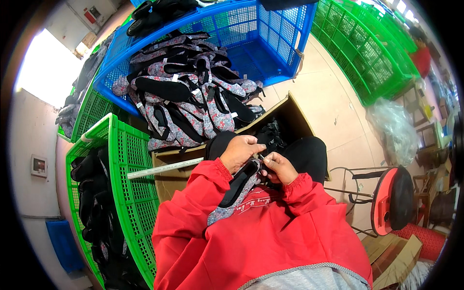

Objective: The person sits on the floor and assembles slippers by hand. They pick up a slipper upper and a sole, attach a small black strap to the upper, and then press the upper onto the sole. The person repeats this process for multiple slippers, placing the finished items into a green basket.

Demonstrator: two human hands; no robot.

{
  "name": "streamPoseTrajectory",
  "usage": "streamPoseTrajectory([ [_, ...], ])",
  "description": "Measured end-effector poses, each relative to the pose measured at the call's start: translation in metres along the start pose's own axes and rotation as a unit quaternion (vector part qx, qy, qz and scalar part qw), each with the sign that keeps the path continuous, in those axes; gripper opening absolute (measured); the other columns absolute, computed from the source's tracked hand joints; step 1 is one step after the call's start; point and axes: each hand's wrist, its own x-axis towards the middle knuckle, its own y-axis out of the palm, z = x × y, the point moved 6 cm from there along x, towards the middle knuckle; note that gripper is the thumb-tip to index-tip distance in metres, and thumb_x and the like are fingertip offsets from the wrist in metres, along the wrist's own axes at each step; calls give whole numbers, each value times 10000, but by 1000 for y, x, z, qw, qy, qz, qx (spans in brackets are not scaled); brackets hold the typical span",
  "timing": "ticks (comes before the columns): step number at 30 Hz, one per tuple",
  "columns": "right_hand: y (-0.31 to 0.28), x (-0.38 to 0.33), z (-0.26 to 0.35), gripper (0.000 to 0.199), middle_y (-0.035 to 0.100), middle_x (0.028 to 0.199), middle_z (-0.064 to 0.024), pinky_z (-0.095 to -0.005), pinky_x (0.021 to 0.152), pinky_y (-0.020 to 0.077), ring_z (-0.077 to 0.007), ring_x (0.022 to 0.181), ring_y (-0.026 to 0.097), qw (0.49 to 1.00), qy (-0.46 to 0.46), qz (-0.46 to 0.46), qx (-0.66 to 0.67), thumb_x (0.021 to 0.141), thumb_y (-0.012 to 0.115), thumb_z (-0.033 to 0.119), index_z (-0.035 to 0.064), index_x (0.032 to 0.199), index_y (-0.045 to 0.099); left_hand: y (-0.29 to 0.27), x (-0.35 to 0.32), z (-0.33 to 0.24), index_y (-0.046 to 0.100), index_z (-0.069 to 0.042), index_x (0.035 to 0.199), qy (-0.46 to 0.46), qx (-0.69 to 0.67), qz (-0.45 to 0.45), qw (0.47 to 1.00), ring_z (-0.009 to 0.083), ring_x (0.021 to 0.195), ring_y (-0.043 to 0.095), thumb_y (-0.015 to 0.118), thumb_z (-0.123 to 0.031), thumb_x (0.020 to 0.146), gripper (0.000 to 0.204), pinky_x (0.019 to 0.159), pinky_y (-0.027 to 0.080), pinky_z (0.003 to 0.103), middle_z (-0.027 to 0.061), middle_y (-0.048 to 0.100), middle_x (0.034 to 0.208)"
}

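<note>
A grey floral fabric shoe [249, 180] with black lining lies against my red smock, its upper end between my two hands. My left hand [239, 152] is closed, thumb and fingers pinched at that end of the shoe. Close by on the right, my right hand [281, 167] is also closed, its thumb and forefinger pressed together at the shoe's edge. A tiny dark tip shows by the right fingers; what it belongs to is too small to make out. The fingers partly cover the shoe's end.
Beyond my knees, a blue crate [278, 72] holds a heap of similar floral shoes [179, 92]. An open cardboard box [297, 116] stands below it. At left is a green crate [137, 181] of dark shoes, with a white tube [164, 168] nearby. A round stool [386, 200] stands right.
</note>
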Motion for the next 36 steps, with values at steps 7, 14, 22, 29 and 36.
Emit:
streamPoseTrajectory([
  [7, -9, -9, -23, 159, 601, 761, -73, -215, 413, 258, -57, 459, 327, 990, -31, -61, 126, 1006, 520, 269, 123, 990, 461, -14, 24, -17, 640, 116, 1044, 245, 237, -92, 936, 106, 735, 597, 698, -177, 869, 346, 670, 474, 266, 64, 669, 802],
  [14, -8, -18, -20, 176, 607, 763, -101, -201, 418, 265, -57, 463, 353, 982, -102, -27, 158, 997, 548, 279, 123, 984, 467, -7, -10, -45, 701, 16, 843, 117, 417, -41, 900, 173, 685, 623, 656, -335, 889, 357, 627, 470, 325, 118, 674, 756],
  [22, -1, -18, -13, 148, 616, 769, -100, -198, 430, 277, -56, 466, 365, 977, -157, 35, 137, 1000, 547, 243, 115, 1002, 472, 8, -17, -31, 673, -15, 829, 170, 491, 68, 852, 189, 760, 618, 689, -225, 831, 210, 658, 476, 321, 96, 626, 810],
  [29, 2, -29, 5, 138, 638, 776, -79, -189, 471, 314, -52, 511, 426, 980, -166, 65, 88, 999, 554, 214, 94, 1019, 488, 6, -17, -29, 668, -15, 810, 117, 511, 38, 850, 202, 673, 618, 684, -202, 811, 188, 618, 469, 331, 94, 646, 726],
  [36, 2, -19, 8, 112, 647, 778, -51, -181, 506, 357, -56, 592, 523, 990, -125, 62, 2, 1004, 542, 182, 77, 1001, 502, -2, -25, -39, 675, 2, 830, 114, 408, -10, 906, 84, 639, 522, 669, -160, 855, 164, 590, 431, 283, 11, 610, 677],
])
